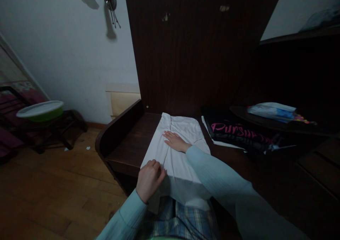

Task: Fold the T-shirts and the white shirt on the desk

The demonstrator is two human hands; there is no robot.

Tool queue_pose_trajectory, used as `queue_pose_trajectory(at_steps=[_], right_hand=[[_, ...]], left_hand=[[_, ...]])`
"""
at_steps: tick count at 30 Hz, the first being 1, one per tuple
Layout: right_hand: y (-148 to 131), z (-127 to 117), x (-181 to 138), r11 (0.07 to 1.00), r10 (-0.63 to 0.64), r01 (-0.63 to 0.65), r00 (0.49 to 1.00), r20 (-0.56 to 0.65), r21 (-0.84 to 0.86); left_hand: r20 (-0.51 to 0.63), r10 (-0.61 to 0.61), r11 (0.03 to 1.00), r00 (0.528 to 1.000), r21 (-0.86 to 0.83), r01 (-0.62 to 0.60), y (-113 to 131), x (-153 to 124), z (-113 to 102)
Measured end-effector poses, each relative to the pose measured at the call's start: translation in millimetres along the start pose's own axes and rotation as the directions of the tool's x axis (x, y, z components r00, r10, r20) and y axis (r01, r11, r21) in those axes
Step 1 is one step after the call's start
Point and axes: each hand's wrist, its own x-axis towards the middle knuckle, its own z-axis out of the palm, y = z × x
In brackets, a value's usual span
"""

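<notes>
A white garment [186, 167] lies in a long folded strip on a dark wooden surface [127, 151], and its near end hangs over the front edge towards my lap. Its exact kind does not show. My right hand [174, 141] rests flat on the upper part of the fabric, fingers stretched out to the left. Closer to me, my left hand [150, 179] is closed on the garment's left side by the front edge, thumb against the curled fingers. The pinched bit of fabric is mostly hidden by the hand. Creases run lengthwise between the two hands.
Folded black clothing [233, 128] with pink lettering lies at the right, over something white. Beyond it, a plastic packet [273, 111] sits on a dark rounded shelf. A raised wooden side panel [117, 126] bounds the left. A green basin [42, 114] stands on a chair.
</notes>
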Motion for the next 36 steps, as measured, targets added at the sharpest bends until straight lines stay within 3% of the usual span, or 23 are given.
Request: queue_pose_trajectory(at_steps=[6,15,19,24,29,34,36], right_hand=[[2,2,0,1.000,-0.001,0.001,1.000,-0.001,-0.001],[5,3,-1,1.000,-0.018,0.018,1.000,-0.001,0.024],[4,1,-2,0.999,-0.018,0.018,1.000,-0.006,0.031],[3,-1,-3,0.999,-0.016,0.016,1.000,0.003,0.034],[4,0,-3,0.998,-0.028,0.027,0.999,0.019,0.053],[7,-20,1,0.988,-0.040,0.025,0.994,0.099,0.151],[16,-36,0,0.981,0.037,-0.046,0.998,0.053,0.187]], left_hand=[[0.055,-0.083,0.992,0.995,0.104,0.077,7,3,8],[0.104,-0.060,0.998,0.993,0.023,0.058,14,1,-8],[0.134,0.013,0.999,0.991,-0.040,-0.007,13,4,-7],[-0.120,0.135,0.981,0.984,-0.125,-0.150,-22,6,10],[-0.023,0.221,0.974,0.975,-0.051,-0.222,-54,4,22],[0.002,0.234,0.970,0.972,-0.067,-0.233,-45,23,0],[-0.024,0.280,0.956,0.960,-0.087,-0.281,-38,38,-5]])
